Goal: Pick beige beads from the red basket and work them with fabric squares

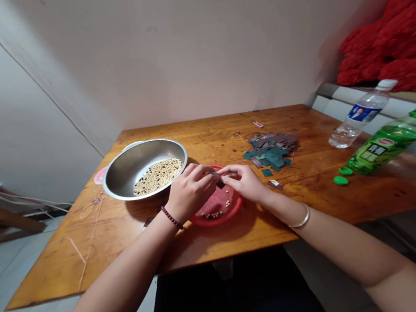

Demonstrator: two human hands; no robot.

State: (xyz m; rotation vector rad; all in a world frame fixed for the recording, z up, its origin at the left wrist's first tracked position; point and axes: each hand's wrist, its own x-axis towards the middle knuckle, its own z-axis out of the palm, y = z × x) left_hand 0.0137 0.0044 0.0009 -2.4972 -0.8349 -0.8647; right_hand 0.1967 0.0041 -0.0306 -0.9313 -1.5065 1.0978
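Note:
Over a round red plastic basket (219, 220), my two hands meet with fingertips nearly touching. My left hand (192, 190), with a dark beaded bracelet at the wrist, is closed in a pinch. Facing it, my right hand (244, 182), with a silver bangle, is closed too. A small dark piece (220, 184) shows between the fingertips, partly hidden by them. Small pale beads (215, 215) lie in the basket along its near and right sides. Left of my hands stands a steel bowl (120, 173) with many pale and black beads inside.
Dark green and brown square pieces (272, 149) lie heaped at the right. Beyond are a clear water bottle (361, 114), a green bottle (390, 142) and green caps (340, 180). Thin string (95, 201) trails across the wooden table's (56, 273) left side. Red material (390, 40) is piled behind.

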